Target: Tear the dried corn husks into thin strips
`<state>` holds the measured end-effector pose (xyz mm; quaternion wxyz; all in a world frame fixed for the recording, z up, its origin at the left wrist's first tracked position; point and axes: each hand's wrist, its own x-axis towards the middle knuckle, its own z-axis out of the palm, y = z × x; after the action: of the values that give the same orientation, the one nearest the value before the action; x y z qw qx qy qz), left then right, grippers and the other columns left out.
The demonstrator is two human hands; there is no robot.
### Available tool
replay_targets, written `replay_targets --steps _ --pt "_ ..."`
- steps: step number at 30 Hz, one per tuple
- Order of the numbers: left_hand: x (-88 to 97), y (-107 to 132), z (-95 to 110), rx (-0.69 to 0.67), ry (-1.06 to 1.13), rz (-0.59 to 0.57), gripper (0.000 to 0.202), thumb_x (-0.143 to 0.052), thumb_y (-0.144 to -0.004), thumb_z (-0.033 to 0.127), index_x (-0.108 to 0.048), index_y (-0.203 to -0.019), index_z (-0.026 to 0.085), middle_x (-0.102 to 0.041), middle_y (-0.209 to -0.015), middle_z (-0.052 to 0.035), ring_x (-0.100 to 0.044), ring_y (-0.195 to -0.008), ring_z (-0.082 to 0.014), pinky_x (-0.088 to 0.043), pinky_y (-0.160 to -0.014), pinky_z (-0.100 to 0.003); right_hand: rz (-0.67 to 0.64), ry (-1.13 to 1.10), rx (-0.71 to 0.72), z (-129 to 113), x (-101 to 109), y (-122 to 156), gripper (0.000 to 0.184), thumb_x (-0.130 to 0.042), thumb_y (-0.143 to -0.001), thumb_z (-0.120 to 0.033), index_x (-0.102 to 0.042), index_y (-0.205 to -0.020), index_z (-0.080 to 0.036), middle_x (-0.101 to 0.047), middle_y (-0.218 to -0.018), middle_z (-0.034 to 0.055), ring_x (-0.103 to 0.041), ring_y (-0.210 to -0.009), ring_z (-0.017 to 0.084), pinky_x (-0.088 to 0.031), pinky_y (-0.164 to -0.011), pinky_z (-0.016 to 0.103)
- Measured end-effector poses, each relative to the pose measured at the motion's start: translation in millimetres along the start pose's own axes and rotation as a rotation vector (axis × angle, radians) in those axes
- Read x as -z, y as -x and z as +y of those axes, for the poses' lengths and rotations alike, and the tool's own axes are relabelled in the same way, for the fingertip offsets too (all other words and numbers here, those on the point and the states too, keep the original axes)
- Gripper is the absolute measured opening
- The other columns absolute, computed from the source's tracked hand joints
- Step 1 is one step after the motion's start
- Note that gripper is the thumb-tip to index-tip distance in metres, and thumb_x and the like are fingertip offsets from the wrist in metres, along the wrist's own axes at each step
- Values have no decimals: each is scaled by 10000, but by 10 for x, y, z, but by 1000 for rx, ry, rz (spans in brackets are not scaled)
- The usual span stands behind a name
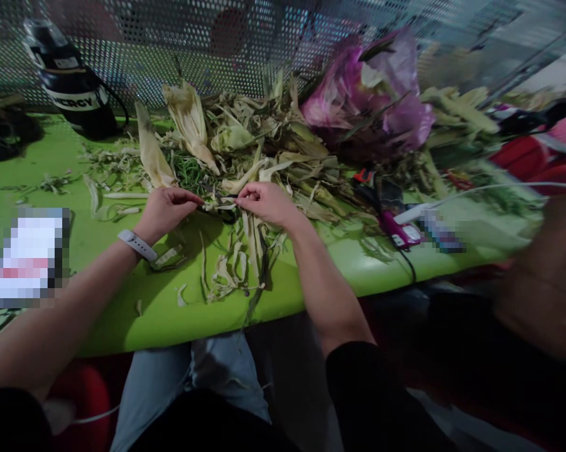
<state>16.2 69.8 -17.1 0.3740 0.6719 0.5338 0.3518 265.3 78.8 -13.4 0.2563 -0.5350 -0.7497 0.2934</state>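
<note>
My left hand (172, 210) and my right hand (261, 202) are both pinched closed above the green tabletop. Stretched between their fingertips is a thin, pale strip of plant (219, 204), perhaps a husk or pod; its exact kind is too blurred to tell. Right behind it lie dark green shreds (193, 171) and a heap of dry corn husks (245, 125). One pale husk (154, 154) stands up just behind my left hand. Below my right hand, loose peeled strips (235, 267) are scattered toward the table's front edge.
A dark bottle (78, 85) stands at the back left. A lit phone (26, 254) lies at left. Behind the husks sits a pink plastic bag (372, 100). A magenta device (400, 231) with cables and another phone (440, 231) are at right, near another person's arm (541, 270).
</note>
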Motion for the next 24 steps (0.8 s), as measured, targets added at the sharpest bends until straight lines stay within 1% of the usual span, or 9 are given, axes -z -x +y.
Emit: replay_targets --steps 1,3,7,9,13,17,20,24 --pt "0 0 0 -3 -23 -3 235 -663 -748 275 -804 -884 146 -685 -647 -36 -502 -538 -113 -377 -496 -221 16 -11 4 3 7 4 201 -643 -844 -348 -639 -798 -152 -490 -575 -42 -390 -543 104 -264 -567 264" --pt "-6 2 -6 -9 -49 -12 223 -653 -740 268 -804 -857 153 -665 -612 -26 -491 -526 -114 -358 -487 -222 18 -53 30 1 -12 16 188 -638 -844 -348 -639 -852 -159 -481 -581 -48 -376 -539 103 -271 -566 262" --pt "-26 5 -38 -48 -74 -34 255 -629 -727 251 -804 -880 147 -707 -668 -29 -542 -573 -121 -395 -527 -210 -77 -111 163 -60 -154 47 188 -646 -801 -266 -627 -967 -179 -495 -658 -50 -426 -590 107 -322 -609 255" --pt "-33 11 -47 -61 -97 -49 266 -622 -721 246 -807 -882 146 -716 -676 -31 -560 -583 -124 -406 -536 -207 -99 -60 215 -115 -240 62 216 -651 -778 -245 -629 -983 -180 -507 -693 -44 -459 -627 114 -341 -637 255" --pt "-35 31 -20 -61 -104 -80 289 -634 -710 257 -814 -898 131 -744 -710 -48 -609 -613 -142 -456 -575 -219 -94 123 250 -204 -382 76 292 -635 -776 -227 -634 -1063 -175 -548 -740 -24 -481 -664 132 -332 -652 263" --pt "-28 38 2 -41 -54 -117 306 -674 -697 274 -814 -926 126 -778 -794 -68 -671 -704 -176 -519 -659 -244 -47 248 295 -211 -466 70 258 -584 -828 -230 -644 -1072 -174 -610 -826 18 -491 -697 148 -325 -658 270" --pt "-19 29 -7 -33 -32 -129 287 -687 -695 270 -815 -916 137 -780 -795 -66 -685 -717 -180 -545 -706 -262 -27 286 315 -190 -492 63 229 -556 -864 -236 -647 -1067 -177 -632 -856 30 -497 -708 152 -329 -668 271" --pt "-5 27 -5 -48 -44 -157 280 -711 -699 290 -815 -911 138 -776 -785 -68 -694 -728 -191 -561 -744 -289 -25 281 330 -169 -503 57 219 -553 -874 -225 -649 -1064 -175 -647 -879 37 -509 -724 155 -339 -683 269"
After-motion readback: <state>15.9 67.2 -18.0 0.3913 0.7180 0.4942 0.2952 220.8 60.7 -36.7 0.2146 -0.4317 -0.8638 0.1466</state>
